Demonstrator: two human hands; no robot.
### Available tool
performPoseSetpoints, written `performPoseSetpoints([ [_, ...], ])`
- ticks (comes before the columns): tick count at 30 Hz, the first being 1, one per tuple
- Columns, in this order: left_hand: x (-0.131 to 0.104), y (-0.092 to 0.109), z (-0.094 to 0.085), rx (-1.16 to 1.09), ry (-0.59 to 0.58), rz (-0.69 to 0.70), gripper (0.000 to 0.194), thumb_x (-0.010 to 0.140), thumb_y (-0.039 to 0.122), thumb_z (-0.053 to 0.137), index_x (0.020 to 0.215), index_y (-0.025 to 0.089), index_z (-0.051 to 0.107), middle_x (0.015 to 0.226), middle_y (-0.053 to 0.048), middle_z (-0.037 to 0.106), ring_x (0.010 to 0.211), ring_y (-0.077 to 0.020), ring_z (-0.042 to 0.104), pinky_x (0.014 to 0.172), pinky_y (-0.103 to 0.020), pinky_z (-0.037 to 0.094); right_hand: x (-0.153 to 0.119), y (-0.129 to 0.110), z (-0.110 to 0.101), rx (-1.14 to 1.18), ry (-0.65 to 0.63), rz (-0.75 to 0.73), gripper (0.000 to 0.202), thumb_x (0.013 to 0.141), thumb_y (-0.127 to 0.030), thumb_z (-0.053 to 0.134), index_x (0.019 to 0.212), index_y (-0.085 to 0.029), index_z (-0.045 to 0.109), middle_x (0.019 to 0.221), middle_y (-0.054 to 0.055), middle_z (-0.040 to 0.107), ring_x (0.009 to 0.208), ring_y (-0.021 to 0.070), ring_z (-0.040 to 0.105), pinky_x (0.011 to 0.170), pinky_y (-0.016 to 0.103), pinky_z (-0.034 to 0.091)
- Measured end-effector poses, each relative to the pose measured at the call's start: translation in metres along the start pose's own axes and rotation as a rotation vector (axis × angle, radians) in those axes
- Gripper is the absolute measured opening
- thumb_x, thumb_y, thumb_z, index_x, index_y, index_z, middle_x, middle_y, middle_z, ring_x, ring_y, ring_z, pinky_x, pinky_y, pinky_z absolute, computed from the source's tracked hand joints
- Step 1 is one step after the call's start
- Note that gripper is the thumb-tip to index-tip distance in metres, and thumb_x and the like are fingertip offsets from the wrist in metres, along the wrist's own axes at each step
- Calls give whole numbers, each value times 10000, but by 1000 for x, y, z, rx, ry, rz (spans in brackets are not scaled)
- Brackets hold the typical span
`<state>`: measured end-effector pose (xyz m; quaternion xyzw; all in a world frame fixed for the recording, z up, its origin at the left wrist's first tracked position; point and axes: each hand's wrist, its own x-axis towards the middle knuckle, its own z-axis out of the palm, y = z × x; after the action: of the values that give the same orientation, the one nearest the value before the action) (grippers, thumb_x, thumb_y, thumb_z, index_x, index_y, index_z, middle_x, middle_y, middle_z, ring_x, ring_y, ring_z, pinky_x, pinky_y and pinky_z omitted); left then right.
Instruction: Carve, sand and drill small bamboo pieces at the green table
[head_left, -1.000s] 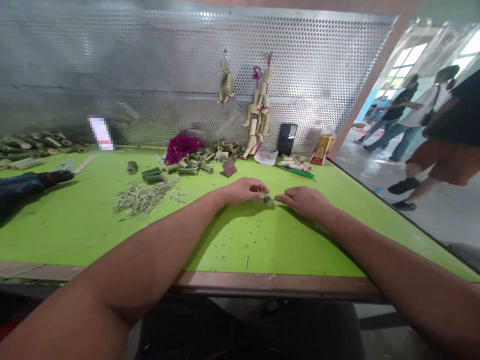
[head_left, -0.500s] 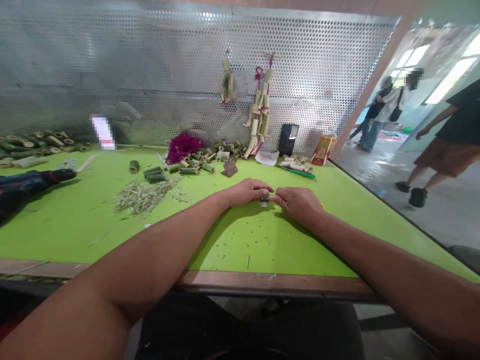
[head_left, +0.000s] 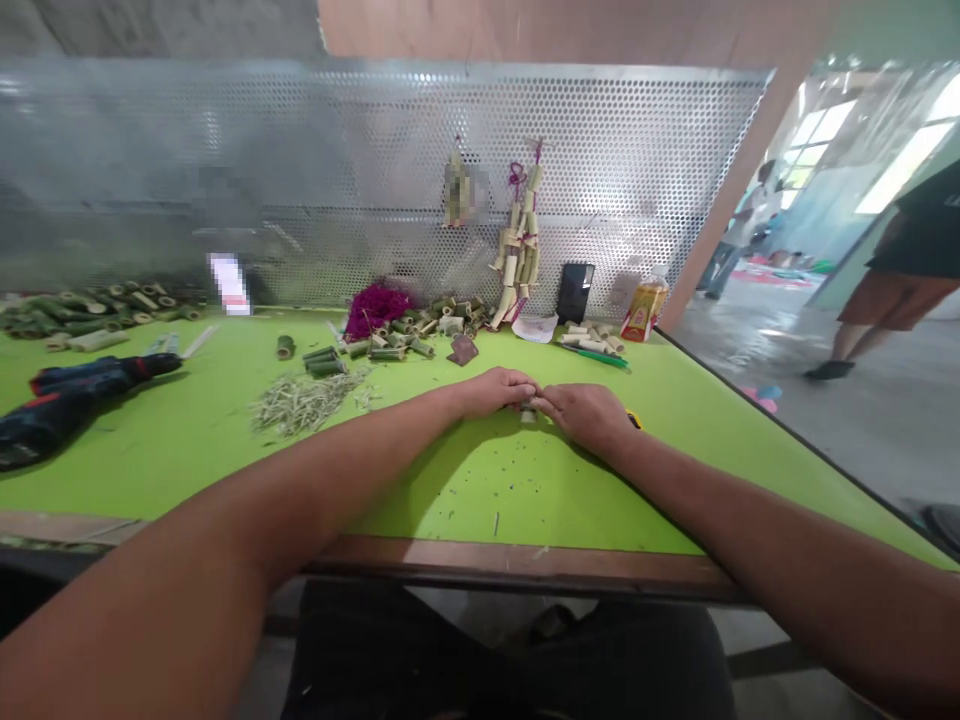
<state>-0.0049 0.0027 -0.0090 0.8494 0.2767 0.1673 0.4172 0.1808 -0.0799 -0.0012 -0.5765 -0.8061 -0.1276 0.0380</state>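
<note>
Our left hand (head_left: 499, 391) pinches a short bamboo tube (head_left: 528, 413) over the green tabletop (head_left: 585, 505); our right hand (head_left: 589, 413) presses close, but we cannot tell what it grips. Should the tube twist in that pinch, the right hand could slip into the left.

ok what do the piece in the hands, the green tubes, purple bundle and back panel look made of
Small piece: perhaps bamboo, pale end showing, but mostly hidden.
Green tubes: likely bamboo, smooth-skinned with pale hollow ends.
Purple bundle: seemingly string or yarn, matt and tangled, fibre unclear.
Back panel: probably bare metal, shiny, with rows of holes and bright glints.
</note>
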Motion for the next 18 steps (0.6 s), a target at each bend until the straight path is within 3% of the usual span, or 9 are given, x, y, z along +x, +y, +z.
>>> performPoseSetpoints([
  [5,-4,-6,-8,-25,-35,23,503,889,519,484,1191,151,646,791,-27,637,689,-112,513,679,-230,398,0,0,1,-1,-32,-24,551,990,-545,181,1180,-268,617,946,70,723,780,186,640,612,275,325],
  [9,-7,-9,-13,-19,-120,14,505,888,484,514,1305,208,584,1052,-58,685,890,-143,580,850,-266,420,-2,1,-1,10,-19,-33,545,989,-546,200,1065,-254,653,909,62,720,730,181,629,569,282,286],
  [12,-8,-9,-12,-29,-107,14,465,888,453,528,1287,225,601,1128,-54,678,940,-146,583,896,-281,415,-2,2,-2,13,22,17,540,985,-548,229,983,-228,664,841,60,710,692,178,613,547,289,256],
  [15,-8,-7,-10,-66,-73,29,453,890,427,533,1289,223,597,1105,-57,682,895,-136,587,856,-271,431,-3,4,-2,19,59,64,533,983,-545,247,922,-217,663,804,58,699,675,171,599,538,291,233],
  [18,-9,-6,-9,-74,-51,24,455,891,423,534,1284,204,601,946,-58,698,798,-125,581,772,-255,438,-4,6,-1,26,81,56,516,982,-542,260,887,-221,654,784,48,692,662,163,584,533,285,207],
])
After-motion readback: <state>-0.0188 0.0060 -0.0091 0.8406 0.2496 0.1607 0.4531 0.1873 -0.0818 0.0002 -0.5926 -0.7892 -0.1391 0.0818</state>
